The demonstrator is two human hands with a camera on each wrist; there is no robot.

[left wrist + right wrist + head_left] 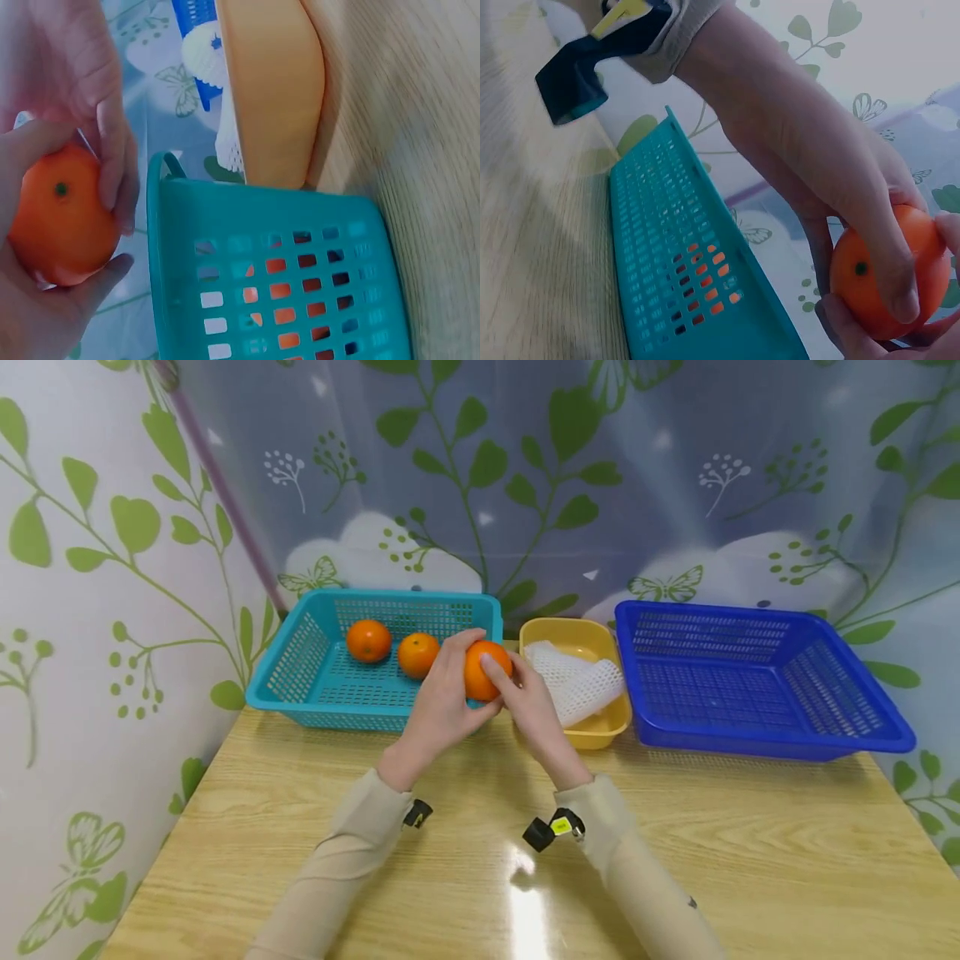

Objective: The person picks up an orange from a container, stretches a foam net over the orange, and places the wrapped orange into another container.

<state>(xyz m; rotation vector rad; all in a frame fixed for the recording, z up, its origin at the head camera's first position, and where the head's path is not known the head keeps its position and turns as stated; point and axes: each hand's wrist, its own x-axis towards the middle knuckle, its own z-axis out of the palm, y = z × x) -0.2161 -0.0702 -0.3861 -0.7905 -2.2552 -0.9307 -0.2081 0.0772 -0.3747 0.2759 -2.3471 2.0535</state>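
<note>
Both hands hold one orange point(478, 675) over the right end of the teal basket point(352, 720). My left hand point(441, 697) curls round its left side. From the other side my right hand point(536, 703) grips it, thumb lying across the front. In the left wrist view the green stem end of the orange point(67, 225) faces the camera, and the fruit is above the basket rim point(154, 247). The right wrist view shows the orange point(864, 300) between the fingers of both hands. Two more oranges, one at the back point(368, 641) and one nearer the hands point(417, 655), lie inside the teal basket.
A small yellow basket point(596, 735) stands right of the teal one, with white foam net sleeves point(592, 693) in it. Further right is a larger blue basket point(750, 739). All three stand along the back of the wooden table point(480, 877), before a leaf-patterned curtain point(480, 543).
</note>
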